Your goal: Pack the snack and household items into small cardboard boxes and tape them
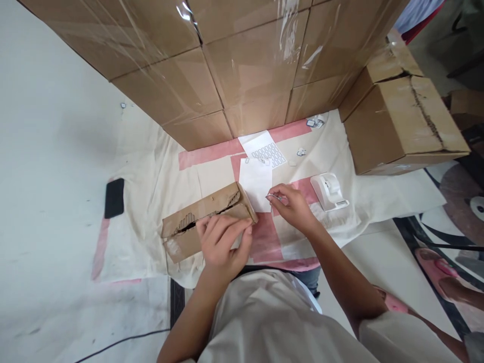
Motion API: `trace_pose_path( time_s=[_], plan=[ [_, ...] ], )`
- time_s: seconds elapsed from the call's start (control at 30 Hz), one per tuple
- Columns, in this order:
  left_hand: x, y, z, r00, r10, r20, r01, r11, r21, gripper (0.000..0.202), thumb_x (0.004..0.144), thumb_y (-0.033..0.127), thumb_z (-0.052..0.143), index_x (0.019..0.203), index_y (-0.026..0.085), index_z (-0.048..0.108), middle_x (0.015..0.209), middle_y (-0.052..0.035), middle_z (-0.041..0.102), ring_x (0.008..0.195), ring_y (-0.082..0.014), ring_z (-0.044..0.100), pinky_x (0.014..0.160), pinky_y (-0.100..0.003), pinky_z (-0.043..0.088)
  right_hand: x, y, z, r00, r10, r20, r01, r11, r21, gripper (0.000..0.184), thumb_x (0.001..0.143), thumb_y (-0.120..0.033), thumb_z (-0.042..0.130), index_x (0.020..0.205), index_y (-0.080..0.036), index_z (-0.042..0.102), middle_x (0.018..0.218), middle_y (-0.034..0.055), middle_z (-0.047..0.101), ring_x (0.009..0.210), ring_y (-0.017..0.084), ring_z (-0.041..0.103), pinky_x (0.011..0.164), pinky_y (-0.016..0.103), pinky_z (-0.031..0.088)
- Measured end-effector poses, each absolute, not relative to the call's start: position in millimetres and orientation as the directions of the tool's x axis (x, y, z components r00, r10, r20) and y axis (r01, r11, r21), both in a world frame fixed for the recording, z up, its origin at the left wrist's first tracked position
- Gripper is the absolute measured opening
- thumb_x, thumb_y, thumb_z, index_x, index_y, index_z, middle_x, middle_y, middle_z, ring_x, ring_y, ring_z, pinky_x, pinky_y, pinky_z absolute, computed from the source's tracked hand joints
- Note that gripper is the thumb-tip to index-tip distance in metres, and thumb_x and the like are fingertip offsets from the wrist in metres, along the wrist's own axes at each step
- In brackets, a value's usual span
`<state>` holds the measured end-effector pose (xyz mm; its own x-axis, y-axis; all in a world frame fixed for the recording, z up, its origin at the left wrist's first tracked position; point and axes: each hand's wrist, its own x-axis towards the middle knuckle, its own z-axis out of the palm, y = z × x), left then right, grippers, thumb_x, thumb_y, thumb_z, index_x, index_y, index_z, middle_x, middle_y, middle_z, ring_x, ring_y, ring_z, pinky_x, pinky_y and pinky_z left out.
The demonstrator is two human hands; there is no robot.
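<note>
My left hand (223,243) is over a torn-edged cardboard box (202,212), its fingers bent and the thumb tip meeting the index finger near the box's right end. Whatever may be in that pinch is too small to make out. To the right, my right hand (293,206) pinches a small thin greyish piece (273,196) between thumb and fingertips, above the edge of a white sheet (255,184). Behind that sheet lies a sheet of small blue-outlined labels (269,154), partly covered by it.
Stacked, taped cartons (249,75) rise behind the cloth. A white tape dispenser (328,191) stands right of my right hand. Further right is a larger carton (401,121). A black phone (114,198) lies at left. Crumpled label scraps (315,121) lie near the cartons.
</note>
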<state>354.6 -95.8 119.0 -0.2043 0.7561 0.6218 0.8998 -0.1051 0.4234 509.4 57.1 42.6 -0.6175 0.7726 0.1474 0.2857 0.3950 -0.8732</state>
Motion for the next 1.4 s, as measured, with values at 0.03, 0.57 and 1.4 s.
trace_pose_path(
  time_s=[0.03,0.57,1.4],
  plan=[
    [356,-89,119,-0.195,0.777,0.598,0.9,-0.101,0.424,0.01,0.091,0.015,0.067,0.093,0.025,0.067,0.081,0.0023,0.072,0.073,-0.015,0.065,0.08,-0.039,0.037,509,53,48,-0.618,0.778,0.118,0.259,0.342,-0.903,0.015,0.098,-0.034,0.06,0.09,-0.022,0.064,0.079,0.0011,0.065,0.075,0.018,0.058,0.073,0.031,0.046],
    [325,-64,156,0.231,0.955,0.187,0.924,-0.276,0.264,0.013,0.102,0.022,0.058,0.097,0.027,0.069,0.102,-0.0015,0.07,0.094,-0.0187,0.059,0.082,-0.04,0.032,513,21,92,-0.816,0.565,0.122,0.039,0.264,-0.964,0.036,0.099,-0.027,0.06,0.129,-0.023,0.041,0.105,0.0068,0.072,0.099,0.022,0.068,0.087,0.037,0.051],
    [320,-71,125,0.336,0.737,0.586,0.921,-0.388,-0.04,0.021,0.086,0.011,0.078,0.097,0.026,0.071,0.101,0.0032,0.082,0.085,-0.0153,0.069,0.081,-0.036,0.037,495,43,77,-0.873,0.487,-0.017,-0.229,-0.442,-0.867,0.02,0.096,-0.031,0.067,0.104,-0.023,0.052,0.073,-0.0062,0.059,0.066,0.011,0.054,0.068,0.025,0.042]
  ],
)
